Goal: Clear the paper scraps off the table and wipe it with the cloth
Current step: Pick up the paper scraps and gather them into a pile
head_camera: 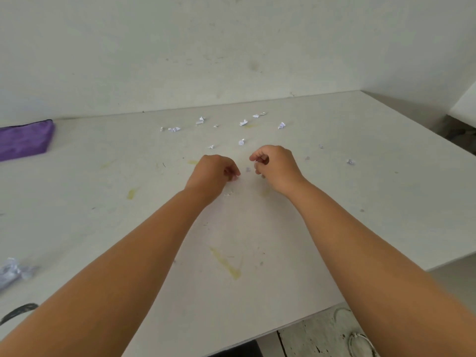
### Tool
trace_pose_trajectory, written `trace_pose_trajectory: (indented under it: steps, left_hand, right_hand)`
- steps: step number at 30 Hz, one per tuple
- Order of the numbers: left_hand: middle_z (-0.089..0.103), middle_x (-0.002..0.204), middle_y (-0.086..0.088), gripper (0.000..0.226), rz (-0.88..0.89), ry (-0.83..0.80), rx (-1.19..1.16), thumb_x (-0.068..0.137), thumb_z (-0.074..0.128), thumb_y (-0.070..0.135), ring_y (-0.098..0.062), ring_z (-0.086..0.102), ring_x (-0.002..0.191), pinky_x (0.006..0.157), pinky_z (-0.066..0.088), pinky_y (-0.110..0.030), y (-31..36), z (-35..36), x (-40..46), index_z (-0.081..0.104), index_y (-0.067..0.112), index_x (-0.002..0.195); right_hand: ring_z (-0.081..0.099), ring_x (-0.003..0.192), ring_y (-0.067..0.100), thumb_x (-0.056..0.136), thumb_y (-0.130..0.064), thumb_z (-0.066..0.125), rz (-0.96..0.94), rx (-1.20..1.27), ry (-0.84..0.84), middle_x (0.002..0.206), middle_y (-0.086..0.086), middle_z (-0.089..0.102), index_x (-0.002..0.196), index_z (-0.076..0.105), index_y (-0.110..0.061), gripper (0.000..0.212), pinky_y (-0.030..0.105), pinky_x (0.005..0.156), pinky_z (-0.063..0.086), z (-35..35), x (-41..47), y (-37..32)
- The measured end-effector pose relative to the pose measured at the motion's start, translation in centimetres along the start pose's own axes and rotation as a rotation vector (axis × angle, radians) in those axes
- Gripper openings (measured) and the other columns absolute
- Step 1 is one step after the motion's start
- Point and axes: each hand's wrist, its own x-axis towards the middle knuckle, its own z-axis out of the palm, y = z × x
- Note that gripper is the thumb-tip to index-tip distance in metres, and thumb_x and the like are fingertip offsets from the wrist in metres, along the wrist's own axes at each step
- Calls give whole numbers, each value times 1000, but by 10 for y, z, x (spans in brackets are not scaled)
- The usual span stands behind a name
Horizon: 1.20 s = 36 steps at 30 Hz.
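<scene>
Several small white paper scraps (243, 122) lie scattered on the far middle of the white table (103, 228); one tiny scrap (248, 169) sits between my hands. My left hand (216, 173) has its fingers curled down and pinches a tiny scrap against the tabletop. My right hand (277, 166) hovers just to the right with curled fingers, and a bit of white paper shows inside them. A folded purple cloth (24, 141) lies at the far left by the wall. A crumpled heap of paper (10, 271) rests at the near left edge.
A white wall runs along the table's back. Yellow stains (229, 266) mark the tabletop. The table's right and near edges drop to a worn floor (322, 333) where a metal ring (360, 341) lies. A dark curved object (18, 311) shows at the near left.
</scene>
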Motion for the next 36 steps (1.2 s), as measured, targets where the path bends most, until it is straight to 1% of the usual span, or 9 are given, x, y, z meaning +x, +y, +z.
trace_pose_trajectory:
  steps: [6,9,12,16,18,24,28,32,36]
  left_hand:
    - [67,84,0,31,20,-9,21,83,47,-6,-13,61,82,77,48,-23,-4,-9,-1,70,14,88]
    - [63,85,3,21,2,1,20,86,54,1,-13,59,85,76,45,-23,-16,-22,-6,69,15,88]
    - [64,91,2,17,-30,6,13,88,56,5,-13,57,87,76,42,-22,-34,-42,-16,69,15,88]
    - [63,94,-1,16,-46,42,35,89,55,7,-14,57,89,78,42,-22,-56,-75,-37,69,15,89]
    - [65,90,0,17,-71,71,16,88,57,5,-13,59,87,74,43,-18,-64,-94,-51,70,16,86]
    - [72,76,-2,23,-124,100,29,80,59,-2,-12,66,77,66,47,-12,-87,-153,-96,73,15,82]
    - [73,72,2,17,-161,84,51,75,68,0,-5,66,74,76,51,-20,-104,-187,-132,76,16,78]
    - [71,65,4,14,-208,48,69,74,71,3,5,59,57,54,40,-3,-130,-211,-166,77,15,77]
    - [70,67,3,20,-231,61,81,78,65,1,0,59,62,58,40,-1,-152,-221,-196,76,17,80]
  right_hand:
    - [61,106,23,89,-2,53,-36,-281,-98,112,11,68,111,68,-6,27,20,87,42,13,12,-8]
    - [59,80,26,83,3,52,72,-305,-176,88,13,64,90,71,-7,22,19,66,39,20,18,-15]
    - [42,61,25,69,9,48,67,-411,-176,73,12,46,58,52,-11,23,22,50,27,26,24,-23]
    - [63,85,37,76,8,47,59,-371,-126,91,23,66,79,73,-1,27,30,72,51,36,25,-30]
    - [64,95,28,81,6,51,25,-285,-127,97,14,70,93,72,3,25,28,79,50,41,20,-42]
    - [55,61,7,83,-5,64,-82,92,-276,71,-4,62,90,71,-11,11,21,61,45,81,-6,-119]
    - [57,61,11,80,-4,66,-149,156,-417,72,0,64,87,69,-12,10,28,65,49,114,-25,-165]
    - [59,62,14,78,-3,69,-217,152,-546,71,2,63,87,67,-10,12,25,64,49,151,-50,-198]
    - [56,68,12,77,-7,72,-280,68,-567,75,-3,60,89,68,-13,14,19,62,43,180,-73,-218]
